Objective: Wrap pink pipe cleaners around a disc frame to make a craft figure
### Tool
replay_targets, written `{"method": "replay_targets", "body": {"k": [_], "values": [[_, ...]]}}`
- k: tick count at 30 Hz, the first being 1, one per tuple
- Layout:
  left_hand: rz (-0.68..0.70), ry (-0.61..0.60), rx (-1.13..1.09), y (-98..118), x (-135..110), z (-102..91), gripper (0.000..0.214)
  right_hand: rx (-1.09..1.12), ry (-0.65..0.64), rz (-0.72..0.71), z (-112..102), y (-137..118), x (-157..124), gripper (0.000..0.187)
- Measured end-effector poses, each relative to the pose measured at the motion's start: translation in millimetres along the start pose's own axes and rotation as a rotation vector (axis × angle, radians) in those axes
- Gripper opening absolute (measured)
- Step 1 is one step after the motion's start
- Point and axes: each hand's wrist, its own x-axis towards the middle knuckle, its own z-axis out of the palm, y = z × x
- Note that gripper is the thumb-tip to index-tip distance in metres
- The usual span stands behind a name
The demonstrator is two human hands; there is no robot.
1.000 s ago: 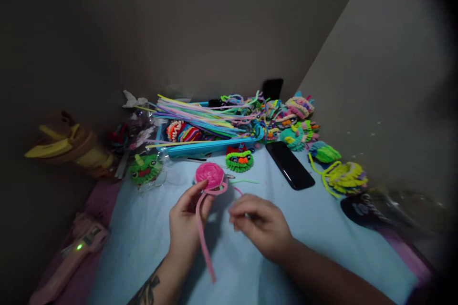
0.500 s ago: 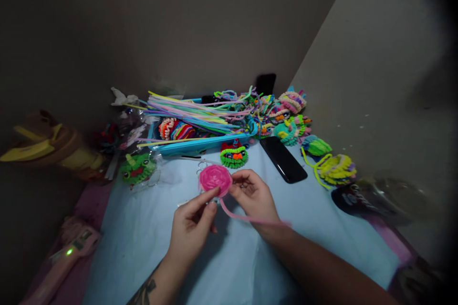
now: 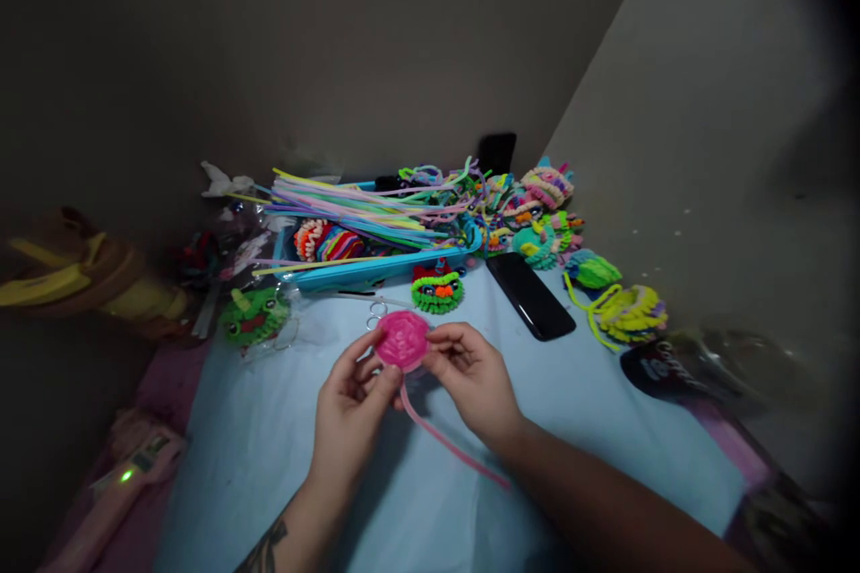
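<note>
A round coil of bright pink pipe cleaner [image 3: 404, 340] is held up between both hands over the pale blue table covering [image 3: 269, 457]. My left hand [image 3: 356, 394] pinches its left and lower edge with thumb and fingers. My right hand [image 3: 474, 376] grips the right edge between thumb and forefinger. From the coil's underside a lighter pink pipe cleaner tail [image 3: 447, 440] hangs down to the right. Just behind the coil lie scissors [image 3: 376, 313], their blades mostly hidden. Beyond them sits a green and red fuzzy figure [image 3: 438, 289] with an orange middle.
A blue tray [image 3: 376, 270] heaped with pipe cleaners [image 3: 356, 206] stands at the back. Right of it are a black phone [image 3: 530, 295], several fuzzy figures, a yellow one [image 3: 632, 315], and a dark-labelled cup [image 3: 662, 369]. A bagged green figure [image 3: 256, 318] lies left, near a pink device [image 3: 127, 483].
My left thumb and fingers have shifted from the coil's front to its left edge. The pink tail has swung downward, away from my right wrist.
</note>
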Motion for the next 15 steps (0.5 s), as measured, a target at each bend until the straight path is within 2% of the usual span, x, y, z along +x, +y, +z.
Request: {"method": "replay_targets", "body": {"k": [3, 6, 10, 15], "values": [[-0.022, -0.028, 0.081, 0.6, 2.0, -2.5, 0.04, -0.064, -0.006, -0.028, -1.7, 2.2, -1.0, 0.018], [-0.016, 0.023, 0.177, 0.5, 1.7, -4.4, 0.037, -0.103, -0.017, -0.057, -3.2, 2.3, -1.3, 0.019], [0.01, 0.097, 0.187, 0.5, 0.9, -3.7, 0.038, -0.267, 0.0, -0.196, -4.3, -1.5, 0.0, 0.016], [0.017, 0.115, 0.183, 0.8, -0.1, -2.9, 0.037, -0.401, 0.023, -0.328, -4.9, -6.0, 1.3, 0.012]]}}
